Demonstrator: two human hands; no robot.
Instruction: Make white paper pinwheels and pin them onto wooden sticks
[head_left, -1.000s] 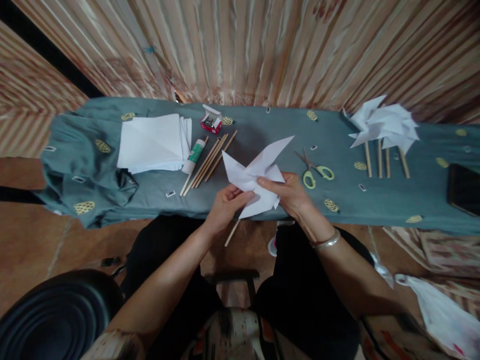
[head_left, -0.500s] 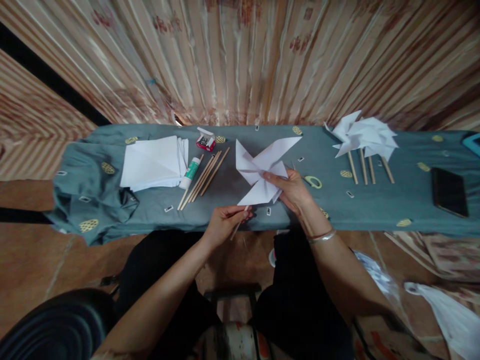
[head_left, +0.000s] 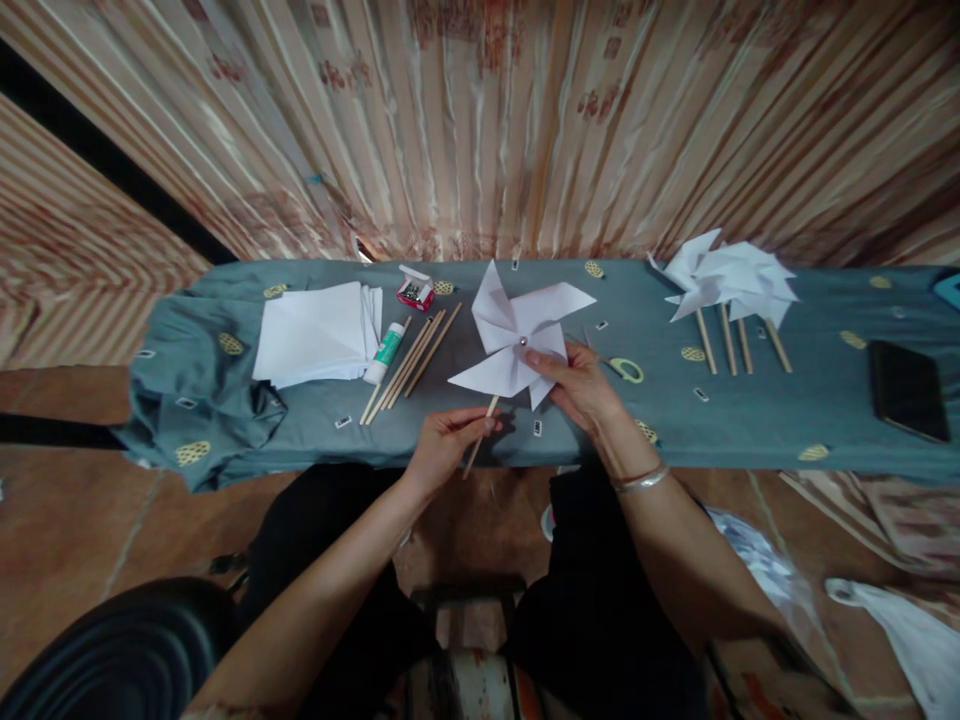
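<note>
A white paper pinwheel (head_left: pixel 502 325) with a small metal pin at its centre is held over the table's front half. My left hand (head_left: pixel 450 440) pinches its thin wooden stick (head_left: pixel 484 425) below the blades. My right hand (head_left: pixel 581 385) grips the paper on the right side, thumb on the front near the pin, other fingers partly behind the blades. To the left lie several loose wooden sticks (head_left: pixel 421 355), a green and white glue stick (head_left: pixel 385 352) and an open red box of pins (head_left: pixel 415 288). Scissors (head_left: pixel 626 370) with a yellow-green handle rest just right of my right hand.
A stack of white paper (head_left: pixel 319 335) lies on the left of the cloth-covered table (head_left: pixel 787 410). Several pinwheels (head_left: pixel 739 280) on sticks lie at the right, with a dark phone (head_left: pixel 907 390) beyond them. A pleated curtain (head_left: pixel 480 130) hangs behind. A black round stool (head_left: pixel 112 650) stands lower left.
The pinwheel's blades have turned, and its metal pin now shows beside my right thumb. More of the stick is visible above my left hand. Both hands keep their hold.
</note>
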